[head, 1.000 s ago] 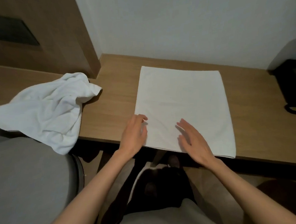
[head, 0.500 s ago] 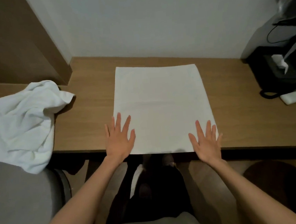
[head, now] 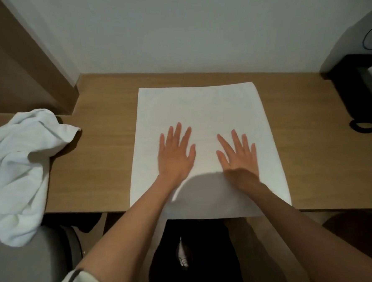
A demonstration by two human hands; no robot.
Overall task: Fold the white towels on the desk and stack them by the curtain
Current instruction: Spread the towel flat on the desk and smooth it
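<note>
Flat white towel (head: 202,109) spread on desk (head: 107,154); crumpled white towel (head: 18,164) at desk's left edge.

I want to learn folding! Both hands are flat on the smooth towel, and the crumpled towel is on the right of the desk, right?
Not quite. The head view shows the crumpled towel at the left of the desk, not the right. The left hand and right hand do lie flat on the smooth towel.

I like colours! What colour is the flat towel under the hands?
White, plain: the flat towel, head view.
</note>
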